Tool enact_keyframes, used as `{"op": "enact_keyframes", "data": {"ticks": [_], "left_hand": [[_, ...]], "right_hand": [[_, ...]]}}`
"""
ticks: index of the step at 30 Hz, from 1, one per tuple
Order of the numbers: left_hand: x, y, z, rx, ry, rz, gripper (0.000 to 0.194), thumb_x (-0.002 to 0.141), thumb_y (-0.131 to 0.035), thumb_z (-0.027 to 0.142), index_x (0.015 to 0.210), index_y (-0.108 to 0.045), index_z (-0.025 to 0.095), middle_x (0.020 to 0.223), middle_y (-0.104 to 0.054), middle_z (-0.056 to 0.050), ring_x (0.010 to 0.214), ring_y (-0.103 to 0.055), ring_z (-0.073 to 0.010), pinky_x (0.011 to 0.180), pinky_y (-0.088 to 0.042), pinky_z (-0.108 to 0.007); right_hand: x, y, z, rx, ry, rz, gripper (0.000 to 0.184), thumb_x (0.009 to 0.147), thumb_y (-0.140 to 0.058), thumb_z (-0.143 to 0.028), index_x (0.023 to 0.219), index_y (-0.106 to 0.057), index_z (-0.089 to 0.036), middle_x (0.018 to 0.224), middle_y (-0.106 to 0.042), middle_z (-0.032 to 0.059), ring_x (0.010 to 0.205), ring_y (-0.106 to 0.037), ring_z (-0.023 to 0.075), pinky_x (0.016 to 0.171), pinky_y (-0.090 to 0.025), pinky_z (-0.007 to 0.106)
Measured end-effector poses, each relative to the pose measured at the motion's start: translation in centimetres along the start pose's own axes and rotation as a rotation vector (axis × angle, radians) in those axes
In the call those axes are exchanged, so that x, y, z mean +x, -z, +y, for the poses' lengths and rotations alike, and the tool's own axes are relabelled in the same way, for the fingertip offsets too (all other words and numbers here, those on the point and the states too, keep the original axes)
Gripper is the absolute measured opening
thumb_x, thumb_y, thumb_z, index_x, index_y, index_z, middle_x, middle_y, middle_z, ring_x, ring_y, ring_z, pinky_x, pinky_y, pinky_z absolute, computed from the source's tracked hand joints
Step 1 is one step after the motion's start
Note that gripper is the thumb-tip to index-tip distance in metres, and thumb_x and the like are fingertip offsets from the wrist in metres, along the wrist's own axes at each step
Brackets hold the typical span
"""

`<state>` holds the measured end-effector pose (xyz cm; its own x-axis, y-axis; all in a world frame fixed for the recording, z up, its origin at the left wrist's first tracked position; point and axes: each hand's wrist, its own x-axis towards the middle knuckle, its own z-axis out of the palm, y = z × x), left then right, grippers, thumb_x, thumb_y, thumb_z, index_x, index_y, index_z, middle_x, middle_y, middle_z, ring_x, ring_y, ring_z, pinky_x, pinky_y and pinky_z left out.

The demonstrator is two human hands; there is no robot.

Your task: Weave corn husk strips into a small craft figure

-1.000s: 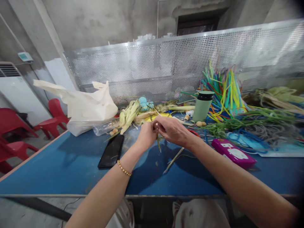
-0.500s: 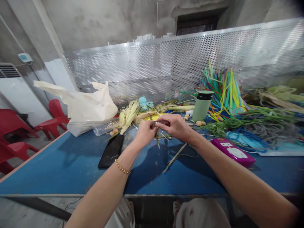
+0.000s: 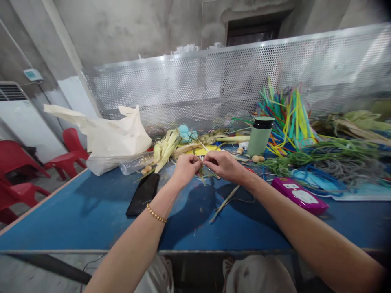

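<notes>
Over the middle of the blue table, my left hand [image 3: 185,167] is closed in a pinch on a thin greenish husk strip [image 3: 202,177], whose end hangs below the fingertips. Close beside it, my right hand [image 3: 225,165] has its thumb and forefinger pressed together; what they hold is too small to make out. Behind both hands lie a yellow sheet [image 3: 214,149] and a bundle of pale corn husks [image 3: 167,147]. A narrow dry strip [image 3: 224,204] rests on the table just below my right hand.
To the left are a black phone [image 3: 143,195], a clear plastic bottle [image 3: 134,163] and a white plastic bag [image 3: 114,136]. A green tumbler [image 3: 260,137], colourful strips [image 3: 293,118], green cords [image 3: 320,156] and a magenta pack [image 3: 301,196] stand or lie on the right. Perforated metal [image 3: 183,89] screens the back.
My fingertips, which were touching and overlapping, have drawn slightly apart. My right hand has shifted a little down and back, and more of the yellow sheet shows between the hands.
</notes>
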<state>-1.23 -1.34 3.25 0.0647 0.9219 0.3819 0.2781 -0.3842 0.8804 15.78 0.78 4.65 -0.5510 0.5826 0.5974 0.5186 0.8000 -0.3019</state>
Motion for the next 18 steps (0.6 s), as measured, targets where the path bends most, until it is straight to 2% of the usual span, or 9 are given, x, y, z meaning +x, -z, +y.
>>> {"op": "enact_keyframes", "data": {"ticks": [3, 7, 12, 18], "left_hand": [[0.06, -0.11, 0.13, -0.039, 0.024, 0.001, 0.019, 0.072, -0.06, 0.01, 0.055, -0.057, 0.015, 0.049, -0.054, 0.001, 0.046, -0.05, -0.01, 0.049, -0.038, -0.023], [0.19, -0.24, -0.04, -0.028, 0.015, -0.002, 0.017, 0.071, -0.059, 0.009, 0.056, -0.055, 0.016, 0.048, -0.054, 0.002, 0.045, -0.05, -0.01, 0.049, -0.038, -0.023], [0.34, -0.26, -0.43, 0.062, -0.04, 0.024, 0.015, 0.07, -0.059, 0.009, 0.057, -0.057, 0.016, 0.05, -0.055, 0.002, 0.047, -0.05, -0.0104, 0.05, -0.037, -0.024], [0.32, -0.32, -0.4, 0.068, -0.03, 0.031, 0.009, 0.07, -0.06, 0.012, 0.063, -0.058, 0.016, 0.051, -0.057, 0.001, 0.048, -0.053, -0.0115, 0.051, -0.039, -0.024]], "right_hand": [[0.16, 0.04, 0.25, 0.01, -0.02, 0.054, 0.02, 0.088, -0.056, -0.022, 0.077, -0.07, -0.014, 0.069, -0.065, 0.0032, 0.062, -0.053, 0.0127, 0.062, -0.036, 0.025], [0.28, -0.16, 0.52, 0.074, -0.042, 0.073, 0.014, 0.082, -0.06, -0.017, 0.081, -0.074, -0.015, 0.072, -0.069, 0.0034, 0.064, -0.056, 0.0128, 0.062, -0.038, 0.024], [0.2, -0.49, 0.47, 0.095, -0.069, 0.086, 0.014, 0.077, -0.061, -0.015, 0.077, -0.075, -0.015, 0.068, -0.069, 0.0021, 0.059, -0.056, 0.0114, 0.058, -0.038, 0.023], [0.14, -0.73, 0.32, 0.055, -0.099, 0.133, 0.009, 0.074, -0.061, -0.017, 0.07, -0.069, -0.016, 0.059, -0.065, -0.0001, 0.053, -0.053, 0.0106, 0.055, -0.038, 0.022]]}}
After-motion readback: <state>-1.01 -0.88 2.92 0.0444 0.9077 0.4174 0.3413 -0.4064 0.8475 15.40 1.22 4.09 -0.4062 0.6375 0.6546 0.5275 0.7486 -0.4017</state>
